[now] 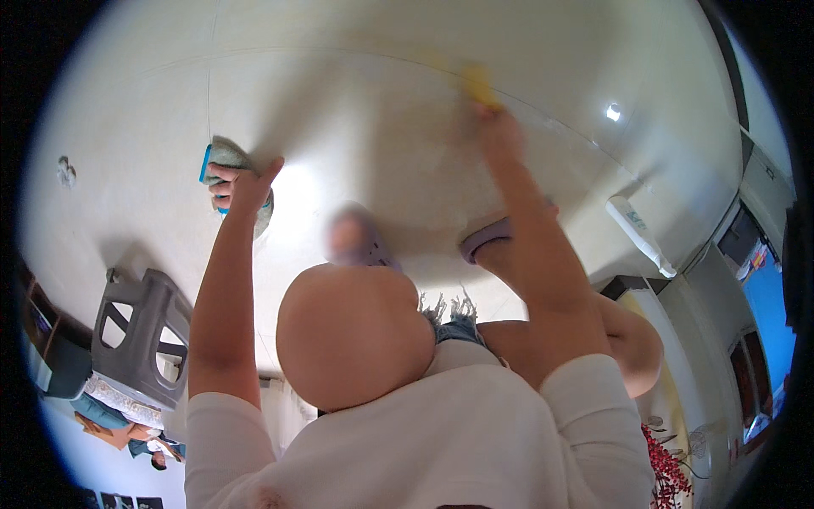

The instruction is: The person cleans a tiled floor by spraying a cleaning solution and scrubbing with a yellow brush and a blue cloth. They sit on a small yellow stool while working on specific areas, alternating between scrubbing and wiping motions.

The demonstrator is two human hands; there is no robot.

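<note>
On the pale tiled floor [394,108], my left hand [245,184] grips a grey-green cleaning cloth [227,153] with a bright blue edge. The cloth lies against the floor under my fingers. Farther forward on the right, my right hand [501,133] is blurred by motion. Its fingers close on a small yellow object [480,86], too smeared to tell whether it is a sponge or a brush. A purple slipper [486,238] on one foot is between my arms, partly hidden by my right forearm. Another slipper [381,250] shows beyond my bent knee.
A grey plastic stool [143,331] stands at left. A white bottle [639,232] with a label is on the floor at right. A crumpled whitish scrap [66,172] lies far left. Red berry stems [668,467] show at lower right; a person [156,448] sits at lower left.
</note>
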